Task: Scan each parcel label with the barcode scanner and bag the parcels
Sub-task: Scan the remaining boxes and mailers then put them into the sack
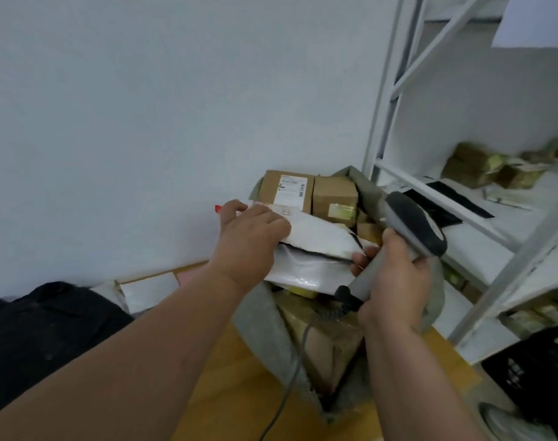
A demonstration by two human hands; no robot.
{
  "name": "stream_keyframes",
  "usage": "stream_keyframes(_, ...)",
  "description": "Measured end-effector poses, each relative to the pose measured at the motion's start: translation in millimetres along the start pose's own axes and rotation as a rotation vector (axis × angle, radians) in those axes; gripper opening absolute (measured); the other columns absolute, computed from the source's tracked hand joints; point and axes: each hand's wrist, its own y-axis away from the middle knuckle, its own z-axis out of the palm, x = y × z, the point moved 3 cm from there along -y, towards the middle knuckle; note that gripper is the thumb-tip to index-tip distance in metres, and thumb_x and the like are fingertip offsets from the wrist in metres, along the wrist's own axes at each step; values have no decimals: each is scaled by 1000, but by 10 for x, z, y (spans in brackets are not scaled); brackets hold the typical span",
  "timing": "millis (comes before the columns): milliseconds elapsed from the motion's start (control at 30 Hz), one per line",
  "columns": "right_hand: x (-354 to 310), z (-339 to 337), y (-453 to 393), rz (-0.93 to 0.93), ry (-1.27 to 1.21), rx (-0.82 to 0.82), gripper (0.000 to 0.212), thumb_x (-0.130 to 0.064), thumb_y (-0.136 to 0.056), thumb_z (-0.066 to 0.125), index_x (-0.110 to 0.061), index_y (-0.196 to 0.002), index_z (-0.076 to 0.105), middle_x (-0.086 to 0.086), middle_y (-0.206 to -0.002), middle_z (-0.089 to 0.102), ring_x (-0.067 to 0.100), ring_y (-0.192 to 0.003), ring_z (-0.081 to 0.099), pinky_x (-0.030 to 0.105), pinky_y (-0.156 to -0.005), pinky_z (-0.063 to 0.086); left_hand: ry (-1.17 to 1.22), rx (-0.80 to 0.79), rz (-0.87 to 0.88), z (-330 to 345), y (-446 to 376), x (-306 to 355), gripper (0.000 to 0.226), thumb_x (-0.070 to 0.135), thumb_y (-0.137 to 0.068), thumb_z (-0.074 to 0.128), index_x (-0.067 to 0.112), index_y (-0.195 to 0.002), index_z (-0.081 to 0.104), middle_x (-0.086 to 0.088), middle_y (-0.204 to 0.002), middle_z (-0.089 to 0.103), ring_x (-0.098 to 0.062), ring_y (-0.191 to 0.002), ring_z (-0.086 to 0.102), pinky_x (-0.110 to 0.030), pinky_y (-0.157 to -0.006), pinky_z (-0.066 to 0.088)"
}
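Observation:
My left hand grips the upper edge of a white plastic mailer parcel, which lies over the mouth of a large grey bag. My right hand holds the grey barcode scanner by its handle, head up and to the right of the mailer; its fingertips also touch the mailer's right edge. The scanner's coiled cable hangs down over the bag. Brown cardboard parcels lie in the bag below the mailer. Behind it sit a labelled cardboard box and a second box.
A white metal shelf rack stands at the right with taped brown parcels and black flat packets on it. A black crate is at the lower right, dark fabric at the left, flat cardboard on the wooden floor.

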Motion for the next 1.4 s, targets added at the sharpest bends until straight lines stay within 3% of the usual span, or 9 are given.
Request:
stream_keyframes(100,-51,-143,-146,-2,38,41,11,-30,-91,69,-22,-96,63,0,-73,69,8,-56,67,28,-60,59,35,-133,-2,182,-53,129,30,-3,-64,69,25,-74,70,10,-83,72,-23,-92,67,-37,-93,20)
stream_keyframes(200,-62,-212,-235,11,68,34,10,-30,-91,69,-21,-95,64,-1,-70,69,8,-55,67,31,-64,61,58,-352,-44,275,-110,308,32,3,-84,65,30,-100,73,15,-115,68,-16,-123,51,-38,-104,13)
stream_keyframes(433,72,-140,-391,150,189,-128,23,-32,-93,66,-15,-108,64,7,-79,70,11,-56,67,30,-58,59,43,-833,12,561,-242,545,72,2,-91,56,45,-145,37,14,-161,18,-14,-150,5,-44,-120,0)
stream_keyframes(533,151,-71,-364,204,227,-234,14,-28,-94,65,-16,-100,63,12,-82,69,17,-58,68,32,-61,59,32,-747,-56,525,-204,498,70,6,-93,54,46,-146,34,11,-163,12,-16,-151,-2,-48,-121,-2)
stream_keyframes(633,239,32,-286,228,305,-327,13,-27,-94,64,-14,-100,64,11,-79,69,20,-61,69,31,-60,59,-5,-573,-150,414,-100,363,52,20,-98,49,47,-142,41,11,-161,20,-15,-150,5,-50,-120,0)
stream_keyframes(800,376,227,-76,245,431,-418,15,-35,-94,64,-20,-100,63,6,-84,73,20,-76,74,35,-75,61,-26,-411,-322,200,180,44,40,27,-99,48,44,-135,51,11,-156,33,-16,-147,16,-46,-116,6)
stream_keyframes(967,575,430,343,239,455,-501,16,-33,-95,64,-18,-99,65,5,-82,73,15,-68,71,27,-63,58,-2,-317,-461,-22,702,-396,35,22,-97,51,37,-128,61,6,-150,43,-17,-143,26,-43,-112,9)
stream_keyframes(1200,1226,797,1118,237,551,-619,23,-31,-92,67,-8,-91,67,7,-70,67,16,-59,67,30,-58,54,-40,-445,-656,-349,1760,-1021,35,33,-99,46,42,-132,54,13,-153,34,-13,-144,20,-42,-113,9)
stream_keyframes(1400,1970,1003,1715,286,676,-668,26,-31,-92,67,-9,-78,64,5,-62,64,22,-66,66,36,-65,54,-36,-600,-851,-579,2807,-1542,40,34,-99,39,44,-136,48,15,-153,30,-12,-143,18,-36,-109,10)
